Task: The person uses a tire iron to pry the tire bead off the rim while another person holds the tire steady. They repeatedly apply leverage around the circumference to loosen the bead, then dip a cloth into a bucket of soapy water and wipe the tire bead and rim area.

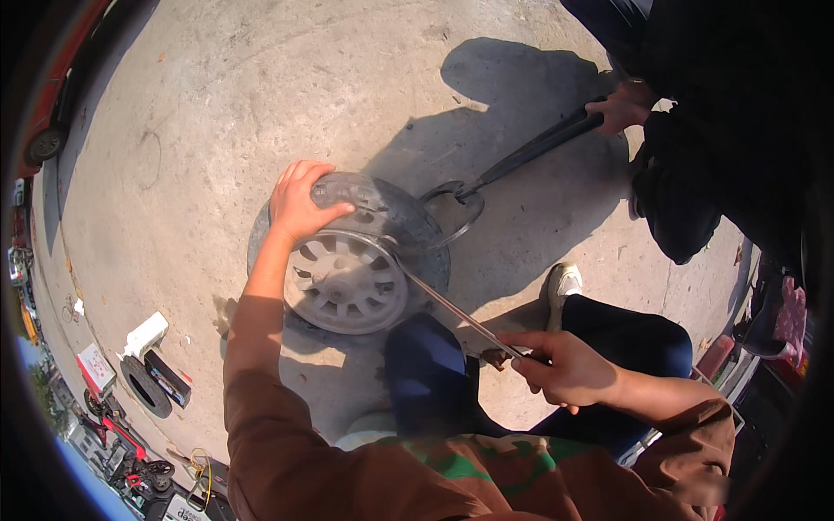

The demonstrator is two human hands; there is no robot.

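My left hand (pixel 300 204) grips the upper edge of a dusty black tire (pixel 365 198), thumb stretched across the sidewall and fingers over the outer edge. The tire surrounds a silver-grey wheel rim (pixel 346 282) with several slots. In my right hand (pixel 569 369) is the near end of a long thin metal tire lever (pixel 447 306). Its far end meets the seam between tire and rim. From the upper right, another person's hand (pixel 621 106) holds the long handles of large dark tongs (pixel 530 149). Their curved jaws reach the tire's right side.
My knees flank the work, with a white shoe (pixel 565 282) at right. The other person stands at upper right on the concrete (pixel 208 104). A loose tire (pixel 145 386) and boxes lie at lower left, beside machine parts. A red car (pixel 52 113) is at far left.
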